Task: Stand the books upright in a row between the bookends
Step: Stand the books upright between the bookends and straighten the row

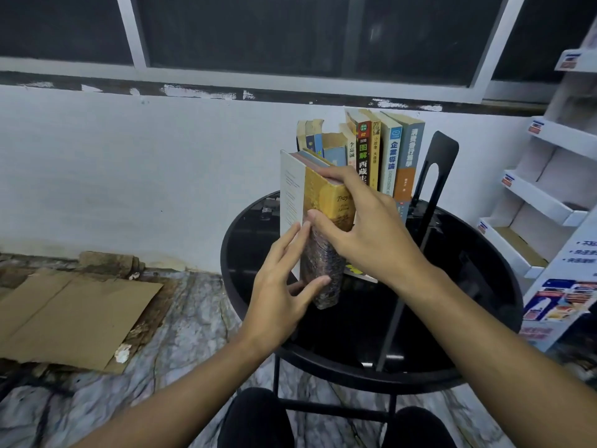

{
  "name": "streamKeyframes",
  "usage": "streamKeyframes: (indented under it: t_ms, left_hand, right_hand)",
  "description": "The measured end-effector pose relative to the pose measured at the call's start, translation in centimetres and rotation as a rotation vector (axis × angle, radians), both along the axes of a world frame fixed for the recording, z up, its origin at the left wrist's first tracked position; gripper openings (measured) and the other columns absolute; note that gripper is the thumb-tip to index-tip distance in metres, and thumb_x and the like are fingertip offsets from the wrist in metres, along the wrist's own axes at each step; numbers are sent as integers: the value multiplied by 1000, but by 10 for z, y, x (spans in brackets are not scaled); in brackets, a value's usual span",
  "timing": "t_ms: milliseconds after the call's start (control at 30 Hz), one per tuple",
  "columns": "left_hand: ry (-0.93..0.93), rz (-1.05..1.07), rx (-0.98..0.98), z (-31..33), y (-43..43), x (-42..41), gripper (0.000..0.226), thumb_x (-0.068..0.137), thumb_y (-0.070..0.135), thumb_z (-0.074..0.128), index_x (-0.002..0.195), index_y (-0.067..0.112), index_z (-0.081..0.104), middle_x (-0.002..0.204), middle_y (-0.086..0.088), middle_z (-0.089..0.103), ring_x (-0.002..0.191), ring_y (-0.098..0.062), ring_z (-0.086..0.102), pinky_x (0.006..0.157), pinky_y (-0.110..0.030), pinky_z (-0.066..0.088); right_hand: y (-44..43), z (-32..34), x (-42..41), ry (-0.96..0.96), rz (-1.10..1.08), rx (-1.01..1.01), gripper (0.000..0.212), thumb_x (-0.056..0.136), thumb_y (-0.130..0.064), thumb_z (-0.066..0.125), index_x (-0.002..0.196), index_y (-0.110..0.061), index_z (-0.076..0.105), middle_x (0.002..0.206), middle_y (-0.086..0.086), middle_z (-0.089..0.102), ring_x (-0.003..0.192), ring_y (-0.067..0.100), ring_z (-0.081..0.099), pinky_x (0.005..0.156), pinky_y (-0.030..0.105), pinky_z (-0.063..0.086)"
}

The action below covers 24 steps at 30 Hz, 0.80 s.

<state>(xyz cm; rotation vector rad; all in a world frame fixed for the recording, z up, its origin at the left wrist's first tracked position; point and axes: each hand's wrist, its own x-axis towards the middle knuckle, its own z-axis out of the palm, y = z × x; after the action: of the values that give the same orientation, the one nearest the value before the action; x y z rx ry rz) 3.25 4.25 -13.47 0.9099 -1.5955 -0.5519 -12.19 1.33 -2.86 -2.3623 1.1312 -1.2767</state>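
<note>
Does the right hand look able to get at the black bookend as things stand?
Likely yes, but not with a free hand: the right hand grips the top of the yellow book. Nothing stands between it and the bookend, which is just to its right.

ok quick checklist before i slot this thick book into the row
1. Grip: right hand grips the thick book near its top, left hand holds it lower down: ok.
2. Cover closed: its white front cover hangs open: not ok.
3. Row of books standing upright beside the black bookend: ok.
4. Thick book in the row: it stands in front, apart: not ok.
5. Second bookend: none visible: cannot tell.
6. Path clear: a flat item lies on the table behind the thick book: cannot tell.
</note>
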Motion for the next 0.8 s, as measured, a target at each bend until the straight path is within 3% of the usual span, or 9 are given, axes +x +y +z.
streamKeyframes:
  t_ms: [167,300,400,633,800]
  left_hand:
    - [6,4,14,-1,1,-1,80,88,7,76,156,24,36,161,10,31,149,-3,28,96,-28,57]
    - [-39,-2,13,3,3,0,79,90,11,75,156,26,36,161,12,29,149,-2,27,98,-25,55]
    - [-74,-9,9,12,3,-2,81,90,20,77,157,34,33,161,18,26,150,-3,26,99,-28,55]
    - [-115,-108,5,49,-9,-23,78,89,35,75,156,36,34,161,22,25,149,2,24,109,-36,49]
    - [-220,-52,-77,75,-46,-39,65,95,33,69,154,33,39,159,20,34,147,1,29,115,-44,42]
  right_hand:
    - [1,-5,6,-53,-74,-84,46,91,-27,73,133,-29,53,114,-9,70,95,5,68,77,30,58]
    - [5,-6,6,-135,-89,-123,41,91,-20,75,128,-19,59,103,-8,71,87,1,68,68,16,54]
    - [11,0,-1,-175,-109,-146,39,90,-14,76,126,-15,61,96,-15,67,77,-12,64,62,2,43]
    - [22,31,-39,-167,-249,-183,36,89,-20,77,122,-19,63,83,-28,60,65,-13,60,57,0,38]
    - [23,49,-81,-117,-391,-206,35,86,-25,78,118,-24,64,83,-24,63,63,-14,57,55,0,35]
